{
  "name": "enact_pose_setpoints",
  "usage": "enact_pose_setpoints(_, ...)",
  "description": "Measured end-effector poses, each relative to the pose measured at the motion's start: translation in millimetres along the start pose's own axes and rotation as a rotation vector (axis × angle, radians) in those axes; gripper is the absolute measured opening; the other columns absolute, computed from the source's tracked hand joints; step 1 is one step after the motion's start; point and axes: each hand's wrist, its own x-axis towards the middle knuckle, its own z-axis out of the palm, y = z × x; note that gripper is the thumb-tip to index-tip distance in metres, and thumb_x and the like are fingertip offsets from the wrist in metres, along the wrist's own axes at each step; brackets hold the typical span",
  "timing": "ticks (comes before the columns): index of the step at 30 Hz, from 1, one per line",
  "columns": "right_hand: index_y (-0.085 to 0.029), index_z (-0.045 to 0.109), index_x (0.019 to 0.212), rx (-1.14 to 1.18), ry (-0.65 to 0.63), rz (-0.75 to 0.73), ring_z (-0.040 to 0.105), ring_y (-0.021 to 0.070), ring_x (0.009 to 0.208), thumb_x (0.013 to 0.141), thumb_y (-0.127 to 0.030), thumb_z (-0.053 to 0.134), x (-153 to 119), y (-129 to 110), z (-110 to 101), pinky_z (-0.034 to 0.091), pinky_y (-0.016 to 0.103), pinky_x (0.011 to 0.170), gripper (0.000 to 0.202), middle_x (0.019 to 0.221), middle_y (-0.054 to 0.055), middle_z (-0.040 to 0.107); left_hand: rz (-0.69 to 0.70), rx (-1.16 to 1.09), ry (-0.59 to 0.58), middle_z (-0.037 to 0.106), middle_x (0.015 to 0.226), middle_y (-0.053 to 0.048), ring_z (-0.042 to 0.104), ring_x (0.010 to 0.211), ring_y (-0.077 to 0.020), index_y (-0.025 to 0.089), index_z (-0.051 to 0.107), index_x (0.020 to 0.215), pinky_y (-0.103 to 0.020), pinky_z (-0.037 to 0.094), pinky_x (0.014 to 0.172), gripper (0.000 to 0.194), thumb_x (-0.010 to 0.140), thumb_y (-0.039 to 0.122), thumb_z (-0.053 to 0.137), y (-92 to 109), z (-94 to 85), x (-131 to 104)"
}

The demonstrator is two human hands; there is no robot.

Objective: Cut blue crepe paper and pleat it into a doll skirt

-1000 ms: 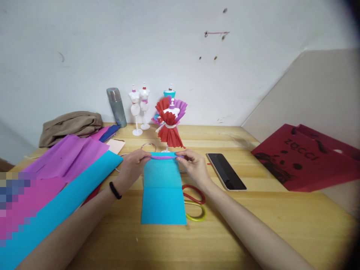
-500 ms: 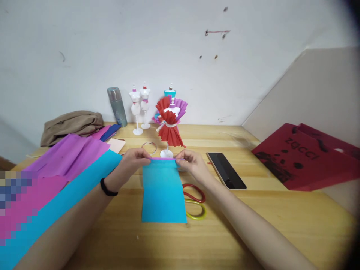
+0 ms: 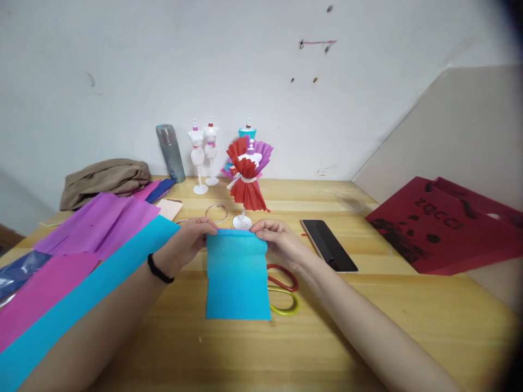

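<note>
A rectangle of blue crepe paper (image 3: 237, 283) lies on the table, its far edge raised between my hands. My left hand (image 3: 196, 238) pinches the upper left corner, and my right hand (image 3: 274, 237) pinches the upper right one. Along that edge runs a narrow folded band. Scissors (image 3: 286, 302) with a red and a yellow-green handle lie partly under the paper's right side; their blades are hidden. Just beyond my hands stands a small dress form (image 3: 248, 188) in red and purple pleated paper, tied at the waist with a pale band.
Purple (image 3: 98, 223), pink and blue sheets spread over the left side, near a brown cloth (image 3: 106, 182). A flask (image 3: 170, 155), two white dress forms (image 3: 197, 158) and another in blue stand at the back. A phone (image 3: 329, 245) and a red paper bag (image 3: 445, 226) are right.
The purple strip that showed along the paper's far edge is now covered by blue. My right hand has turned slightly, moving a little left; both hands keep their pinch.
</note>
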Motion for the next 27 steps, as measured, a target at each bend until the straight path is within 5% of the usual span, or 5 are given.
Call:
enact_pose_setpoints(8, -0.017, 0.07, 0.063, 0.02, 0.085, 0.041, 0.051, 0.0114, 0.053, 0.052, -0.019, 0.07, 2, 2, 1, 0.035, 0.026, 0.056, 0.012, 0.058, 0.0, 0.065, -0.014, 0.195, -0.096, 0.068, 0.079, -0.002, 0.06, 0.072, -0.0152, 0.017, 0.069, 0.101, -0.026, 0.042, 0.06, 0.035, 0.066, 0.021, 0.065, 4, 7.7, -8)
enact_pose_setpoints(12, -0.017, 0.07, 0.064, -0.025, 0.094, 0.038, 0.046, 0.0102, 0.05, 0.052, -0.02, 0.067, 3, 4, 2, 0.03, 0.025, 0.053, 0.013, 0.053, -0.002, 0.061, 0.215, 0.476, -0.133, 0.072, 0.105, -0.006, 0.063, 0.095, -0.021, 0.018, 0.072, 0.101, -0.032, 0.049, 0.081, 0.029, 0.078, 0.025, 0.056, 3, 9.6, -10)
enact_pose_setpoints(19, -0.017, 0.07, 0.064, -0.004, 0.072, 0.044, 0.049, 0.0115, 0.054, 0.053, -0.019, 0.068, 2, 5, 2, 0.035, 0.026, 0.056, 0.012, 0.059, 0.0, 0.063, 0.749, 1.083, -0.216, 0.06, 0.133, -0.009, 0.053, 0.124, -0.0235, 0.021, 0.055, 0.131, -0.039, 0.041, 0.107, 0.039, 0.095, 0.03, 0.043, -4, 15.3, -15)
enact_pose_setpoints(27, -0.017, 0.07, 0.064, 0.042, 0.085, 0.094, 0.051, 0.0128, 0.054, 0.052, -0.018, 0.066, 1, 3, 4, 0.04, 0.027, 0.056, 0.012, 0.058, 0.0, 0.063, 0.799, 1.576, -0.196, 0.062, 0.119, -0.015, 0.055, 0.108, -0.0311, 0.015, 0.053, 0.13, -0.049, 0.041, 0.096, 0.043, 0.093, 0.037, 0.05, -3, 22.5, -17)
